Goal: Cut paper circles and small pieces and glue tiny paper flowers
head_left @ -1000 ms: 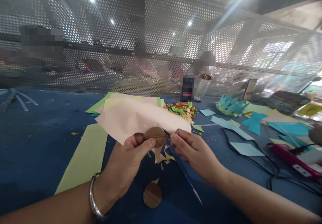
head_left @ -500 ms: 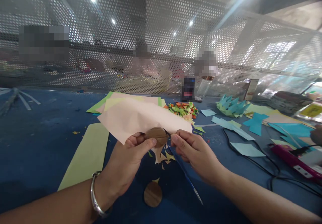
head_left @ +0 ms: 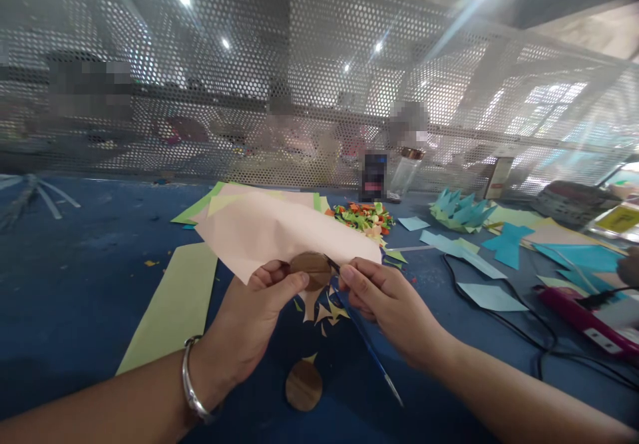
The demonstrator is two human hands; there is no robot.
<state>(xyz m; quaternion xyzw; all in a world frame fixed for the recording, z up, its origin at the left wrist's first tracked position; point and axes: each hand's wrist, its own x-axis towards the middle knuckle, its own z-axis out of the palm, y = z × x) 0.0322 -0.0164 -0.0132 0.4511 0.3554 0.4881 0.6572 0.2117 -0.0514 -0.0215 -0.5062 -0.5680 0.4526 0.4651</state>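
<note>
My left hand (head_left: 267, 301) pinches a round brown cardboard disc (head_left: 312, 272) against a sheet of pale pink paper (head_left: 279, 227), thumb on top. The paper is held up off the table and curves away from me. Closed fingers of my right hand (head_left: 379, 291) grip a thin dark tool (head_left: 332, 263) whose tip touches the upper right edge of the disc; the fingers hide the rest, so its kind is unclear. A second brown disc (head_left: 304, 385) lies on the table below my hands. Under my right hand lies a slim blue stick with a silvery tip (head_left: 375, 357).
Paper scraps (head_left: 324, 311) and a colourful heap of clippings (head_left: 363, 216) lie near the hands. Left is a pale green sheet (head_left: 172, 304). To the right are blue paper pieces (head_left: 492, 296), black cables (head_left: 542, 347) and a magenta power strip (head_left: 594, 324). A perforated metal screen (head_left: 324, 51) stands behind.
Almost nothing differs. Both hands keep their grip, and the disc and paper stay in place with only a tiny shift.
</note>
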